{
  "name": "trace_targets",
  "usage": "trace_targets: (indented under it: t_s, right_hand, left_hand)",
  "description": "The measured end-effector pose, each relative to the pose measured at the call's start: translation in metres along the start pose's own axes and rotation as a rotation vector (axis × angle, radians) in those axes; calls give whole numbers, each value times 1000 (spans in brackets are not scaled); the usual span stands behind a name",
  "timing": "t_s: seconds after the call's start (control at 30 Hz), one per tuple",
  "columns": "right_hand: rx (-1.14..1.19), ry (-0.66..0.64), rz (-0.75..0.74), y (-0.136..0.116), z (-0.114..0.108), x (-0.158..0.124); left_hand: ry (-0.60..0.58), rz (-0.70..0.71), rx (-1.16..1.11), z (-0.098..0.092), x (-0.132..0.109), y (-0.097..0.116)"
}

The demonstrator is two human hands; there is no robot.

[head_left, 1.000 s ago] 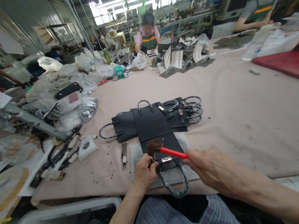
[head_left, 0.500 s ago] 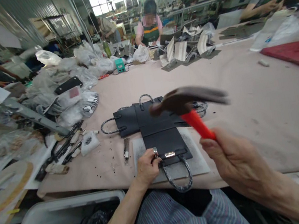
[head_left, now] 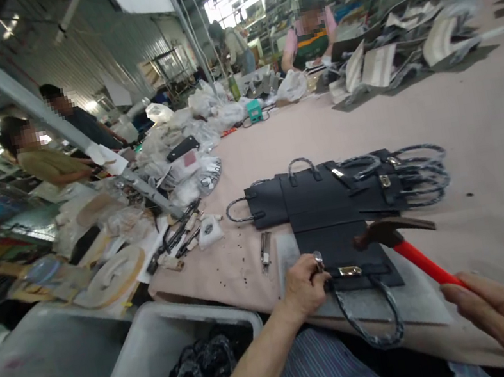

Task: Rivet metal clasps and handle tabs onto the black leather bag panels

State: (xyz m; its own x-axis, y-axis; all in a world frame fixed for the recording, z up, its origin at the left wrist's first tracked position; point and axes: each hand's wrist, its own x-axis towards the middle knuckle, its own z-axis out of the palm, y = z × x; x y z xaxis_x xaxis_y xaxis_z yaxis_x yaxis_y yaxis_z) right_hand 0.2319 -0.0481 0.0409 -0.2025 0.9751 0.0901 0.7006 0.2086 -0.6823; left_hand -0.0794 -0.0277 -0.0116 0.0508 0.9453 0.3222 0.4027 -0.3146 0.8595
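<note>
My right hand (head_left: 502,307) grips the red handle of a claw hammer (head_left: 428,261). The dark hammer head hangs above the black leather bag panel (head_left: 330,243), to the right of my left hand. Pinched in my left hand (head_left: 304,286) is a small shiny metal piece (head_left: 318,259), held upright at the panel's left edge; its lower end is hidden by my fingers. A gold-coloured clasp plate (head_left: 349,271) lies on the panel. From its near edge a plastic-wrapped handle (head_left: 386,340) loops toward me. Beneath the panel is a pale board (head_left: 428,303).
More black bag panels with wrapped handles (head_left: 429,173) lie behind. Several thin metal tools (head_left: 266,251) rest left of the board. A grey bin (head_left: 196,312) with wrapped handles stands at the lower left. Plastic bags (head_left: 198,133) pile up at the back left. Other people work farther off.
The hammer has come down toward the panel, and its head has turned. The view has swung left, so things appear farther right. My left hand keeps its place at the panel edge.
</note>
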Motion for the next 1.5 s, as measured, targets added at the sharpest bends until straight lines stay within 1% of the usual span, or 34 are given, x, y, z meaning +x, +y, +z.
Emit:
trace_targets:
  t_s: [0.07,0.1,0.13,0.2,0.23,0.27,0.3,0.37,0.43,0.47,0.5,0.57,0.63,0.7,0.8,0.87,0.9,1.0,1.03,1.07,1.1,1.17,1.2,1.23,1.27,1.3,1.37,1.43,1.5]
  right_hand:
    - [23,-110,218,25,-2,-1]
    - [18,-142,328,38,-5,-1]
    - [-4,-148,419,50,-8,-1]
    - [-120,-146,542,69,-15,-2]
    - [-239,-135,562,74,-17,-2]
    - [-373,-108,541,76,-19,-2]
    - [-506,-65,485,74,-18,-1]
    - [-664,48,286,58,-10,4]
    - [-619,119,80,34,7,13]
    - [-556,110,-16,20,19,17]
    - [-508,88,-80,8,31,22]
    - [-468,25,-140,-11,57,29]
    - [-495,-3,-131,-19,78,32]
    - [-530,-8,-110,-20,91,31]
    - [-525,-7,-113,-15,96,28]
    - [-501,2,-124,-13,95,27]
    - [-489,7,-128,-13,94,27]
    - [-459,19,-124,-15,92,28]
    - [-452,21,-120,-15,92,28]
    - [-445,21,-116,-16,92,28]
    - [-438,19,-113,-17,91,28]
    - [-424,14,-111,-17,91,29]
    - [-414,16,-113,-17,90,29]
    - [-402,21,-117,-17,90,28]
    - [-388,36,-120,-17,90,28]
    - [-371,63,-119,-16,89,27]
    - [-330,147,-110,-14,89,23]
    - [-281,223,-99,-12,87,18]
    - [-236,263,-95,-10,85,12]
  left_hand:
    - [-12,3,-3,0,0,1]
    - [-20,5,3,-1,-1,1]
    - [-23,8,11,-1,-1,0]
    - [-13,18,25,-1,-2,-3]
    - [-5,21,28,-1,-3,-4]
    - [0,25,29,-1,-3,-6]
    - [3,29,30,-1,-3,-7]
    - [6,33,32,-1,-3,-8]
    - [15,41,28,-3,-2,-7]
    - [22,46,21,-3,-1,-7]
    - [28,52,15,-4,-1,-6]
    - [31,60,5,-5,-1,-7]
    - [29,51,-5,-5,-4,-9]
    - [52,14,-37,-5,-8,-13]
    - [132,-81,-125,-5,-15,-15]
    - [157,-108,-141,-8,-15,-12]
    - [126,-85,-119,-10,-14,-9]
    - [-88,60,-17,-15,-7,-1]
    - [-121,76,-1,-16,-4,1]
    - [-109,48,-14,-17,-2,0]
    - [-45,-18,-57,-17,-1,-2]
    - [140,-205,-192,-16,-2,-8]
    - [198,-281,-249,-17,-3,-11]
    - [220,-324,-275,-18,-5,-13]
    - [213,-329,-267,-19,-7,-14]
    - [185,-305,-238,-20,-9,-13]
    - [130,-227,-195,-19,-10,-5]
    - [142,-179,-227,-12,-6,7]
    - [163,-171,-276,2,1,17]
